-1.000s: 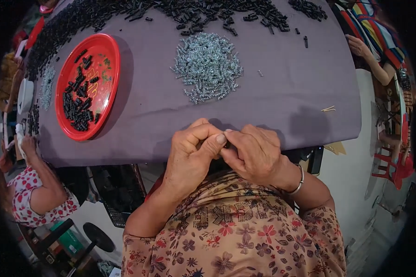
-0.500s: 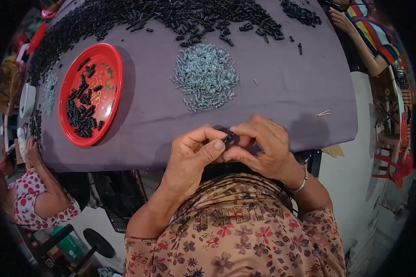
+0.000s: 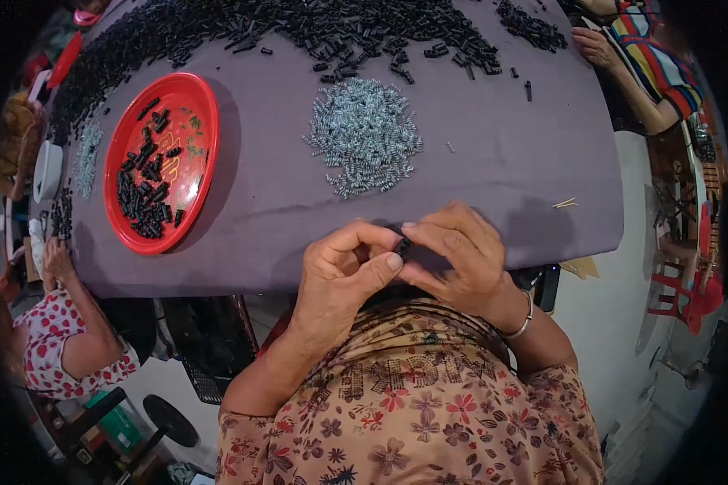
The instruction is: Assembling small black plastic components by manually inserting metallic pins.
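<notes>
Between my two hands, just over the near table edge, is a small black plastic part (image 3: 402,247). My left hand (image 3: 349,263) pinches it between thumb and forefinger. Closed against its other end are the fingertips of my right hand (image 3: 459,255), which cover part of it. Beyond my hands lies a heap of small silvery coil springs (image 3: 362,137). To the left, a red oval tray (image 3: 205,174) holds loose black parts (image 3: 144,202) like the one in my fingers. A long pile of black parts (image 3: 315,28) spreads along the far side.
A grey-purple cloth (image 3: 275,218) covers the table. Thin yellowish sticks (image 3: 565,203) lie at the right, and a white container (image 3: 48,172) stands at the far left. Co-workers' hands rest by the left edge (image 3: 57,260) and far right edge (image 3: 595,47). A second spring pile (image 3: 87,158) lies beyond the tray.
The black part has turned in my fingers and shows less of its length. My right fingertips have drawn closer around it. The tray and piles stay in place.
</notes>
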A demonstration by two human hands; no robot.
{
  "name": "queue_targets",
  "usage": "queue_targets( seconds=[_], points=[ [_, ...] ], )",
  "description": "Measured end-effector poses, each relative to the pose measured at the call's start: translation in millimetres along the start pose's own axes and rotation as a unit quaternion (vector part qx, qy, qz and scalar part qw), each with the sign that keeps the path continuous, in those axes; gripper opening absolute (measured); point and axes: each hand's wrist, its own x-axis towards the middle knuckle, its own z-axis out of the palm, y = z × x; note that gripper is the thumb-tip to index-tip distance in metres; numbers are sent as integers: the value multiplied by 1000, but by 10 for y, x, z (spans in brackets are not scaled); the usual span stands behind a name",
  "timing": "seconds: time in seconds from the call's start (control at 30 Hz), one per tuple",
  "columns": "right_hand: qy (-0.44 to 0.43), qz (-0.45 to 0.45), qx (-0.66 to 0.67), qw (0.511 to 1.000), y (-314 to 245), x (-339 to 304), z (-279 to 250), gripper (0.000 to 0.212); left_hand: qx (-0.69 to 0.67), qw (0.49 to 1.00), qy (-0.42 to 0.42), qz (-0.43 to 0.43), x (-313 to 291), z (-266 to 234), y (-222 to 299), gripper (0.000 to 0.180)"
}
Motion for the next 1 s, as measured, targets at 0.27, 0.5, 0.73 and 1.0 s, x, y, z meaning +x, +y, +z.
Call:
queue_targets(
  seconds=[0.27,0.5,0.73,1.0],
  points=[
    [22,-8,-40,999,3,5,-8,38,-94,991,-31,-95,32,-69,48,23],
    [-7,53,-4,999,-52,-27,-27,28,-173,975,-74,-120,28,-104,16,25],
    [-1,49,-1,999,-31,-9,-16,25,-203,964,-91,-143,25,-115,-20,26],
    [6,47,-6,999,3,-60,-7,27,-188,969,-88,-137,22,-88,-38,28]
  ],
)
